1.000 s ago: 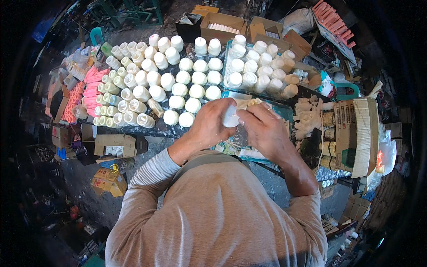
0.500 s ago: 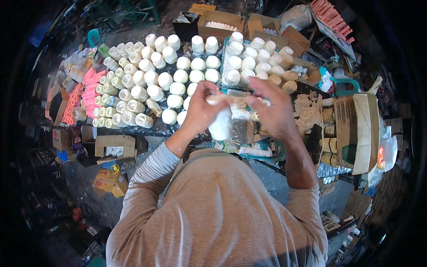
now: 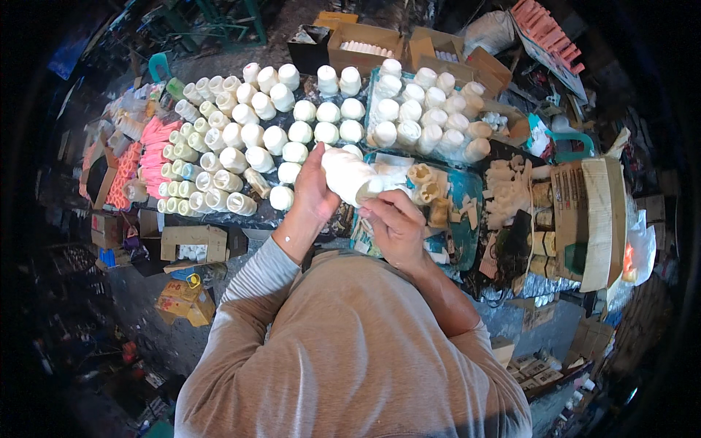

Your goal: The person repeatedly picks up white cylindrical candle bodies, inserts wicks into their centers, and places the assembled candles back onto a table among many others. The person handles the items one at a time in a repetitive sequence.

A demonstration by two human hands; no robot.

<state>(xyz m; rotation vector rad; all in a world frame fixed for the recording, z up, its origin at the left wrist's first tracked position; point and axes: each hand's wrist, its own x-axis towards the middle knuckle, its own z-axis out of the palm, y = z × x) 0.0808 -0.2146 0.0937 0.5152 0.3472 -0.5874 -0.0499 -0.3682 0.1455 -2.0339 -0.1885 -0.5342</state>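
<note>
A white, jar-shaped piece (image 3: 346, 174) lies tilted between my hands, above the near edge of the work table. My left hand (image 3: 312, 191) cups its far-left end, with the palm along its side. At the open end, nearest me, the fingers of my right hand (image 3: 396, 225) pinch the rim. Whether those fingers also hold something small is hidden. Just right of the piece, a teal tray (image 3: 467, 244) carries cream-coloured hollow pieces (image 3: 421, 175) and pale scraps.
Rows of white jar-shaped pieces (image 3: 274, 139) cover the table to the left and ahead. Another teal tray (image 3: 374, 95) holds more. Pink pieces (image 3: 153, 150) lie far left. An upright cardboard box (image 3: 602, 219) stands right, beside off-white lumps (image 3: 504, 182). Open cartons (image 3: 365, 45) sit beyond the table.
The white piece has turned from hanging upright to lying tilted, its open end toward me. My right hand has come down and left onto its rim; my left hand now cups its side.
</note>
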